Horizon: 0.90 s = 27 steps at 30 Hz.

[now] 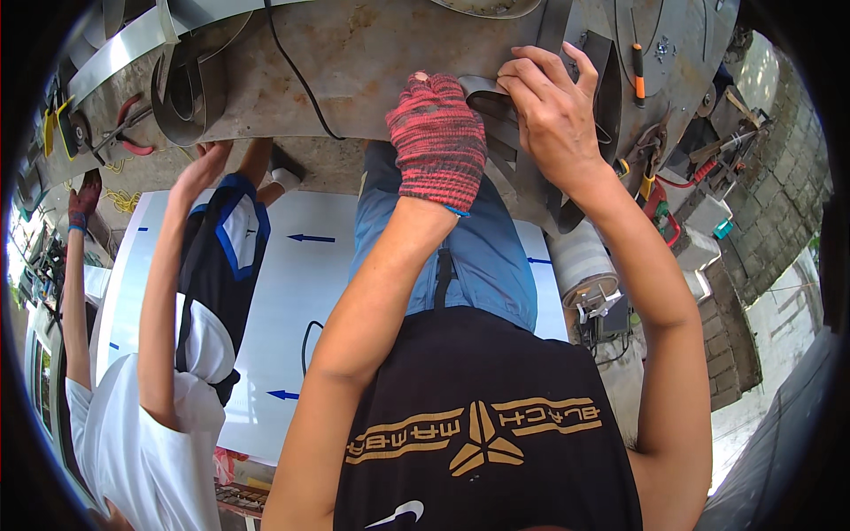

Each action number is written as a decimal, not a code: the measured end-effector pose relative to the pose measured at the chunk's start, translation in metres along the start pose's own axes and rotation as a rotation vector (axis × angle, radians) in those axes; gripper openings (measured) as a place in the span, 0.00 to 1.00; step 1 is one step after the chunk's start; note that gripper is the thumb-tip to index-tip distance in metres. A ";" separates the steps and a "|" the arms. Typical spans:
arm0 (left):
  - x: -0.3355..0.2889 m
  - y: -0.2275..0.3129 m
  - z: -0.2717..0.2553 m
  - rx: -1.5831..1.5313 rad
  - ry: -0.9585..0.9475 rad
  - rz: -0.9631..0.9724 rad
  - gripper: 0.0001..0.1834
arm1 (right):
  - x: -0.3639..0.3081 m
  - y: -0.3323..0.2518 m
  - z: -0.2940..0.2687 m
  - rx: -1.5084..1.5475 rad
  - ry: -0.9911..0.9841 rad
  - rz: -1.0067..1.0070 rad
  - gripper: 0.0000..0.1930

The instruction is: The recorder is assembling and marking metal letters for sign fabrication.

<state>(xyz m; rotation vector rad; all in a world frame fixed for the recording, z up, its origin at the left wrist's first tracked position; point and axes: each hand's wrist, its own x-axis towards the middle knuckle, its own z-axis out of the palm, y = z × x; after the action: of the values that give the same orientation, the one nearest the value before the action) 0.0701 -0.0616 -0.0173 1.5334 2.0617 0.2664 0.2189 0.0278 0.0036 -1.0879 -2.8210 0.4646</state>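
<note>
My left hand [438,142], in a red and black knitted glove, is closed at the near edge of the metal-topped table [354,62]. It grips one end of a curved strip of sheet metal [482,86]. Bare, my right hand [551,111] pinches the other end of that strip, its outer fingers raised. The glove hides most of the left fingers, and part of the strip is out of sight. Just right of my right hand stands a larger bent metal band [606,80].
A screwdriver [637,75] and cutting snips [651,146] lie to the right. At left are a curled metal band [190,97] and red-handled pliers [124,128]. A black cable [292,66] crosses the table. Beside me, a co-worker's hand [208,164] is at the table edge.
</note>
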 end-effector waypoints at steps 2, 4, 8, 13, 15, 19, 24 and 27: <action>0.001 0.001 0.001 -0.013 0.004 0.008 0.20 | -0.001 0.001 0.000 -0.008 -0.002 -0.001 0.12; 0.001 0.002 0.002 0.032 0.007 -0.004 0.20 | -0.002 0.001 0.000 -0.010 -0.010 0.005 0.12; -0.001 0.002 -0.004 -0.005 -0.033 0.003 0.20 | -0.002 0.003 -0.004 -0.021 -0.029 0.008 0.12; -0.007 -0.003 0.003 -0.028 0.017 0.024 0.20 | -0.004 -0.007 -0.012 -0.037 -0.029 0.058 0.17; -0.008 0.000 0.003 -0.050 0.026 0.014 0.20 | -0.006 -0.006 -0.012 -0.035 -0.025 0.074 0.17; -0.009 0.002 -0.002 -0.095 0.002 -0.002 0.20 | -0.007 -0.003 -0.007 -0.031 0.011 0.072 0.17; -0.010 0.003 0.000 -0.088 0.021 -0.005 0.20 | -0.001 -0.006 -0.003 -0.013 0.061 0.117 0.13; -0.010 0.002 0.001 -0.095 0.015 -0.003 0.19 | 0.002 -0.008 0.000 -0.016 0.065 0.148 0.11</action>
<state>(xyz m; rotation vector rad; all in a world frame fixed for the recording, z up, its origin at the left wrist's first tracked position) 0.0745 -0.0706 -0.0138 1.4751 2.0329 0.3699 0.2122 0.0236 0.0055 -1.2959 -2.7055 0.4101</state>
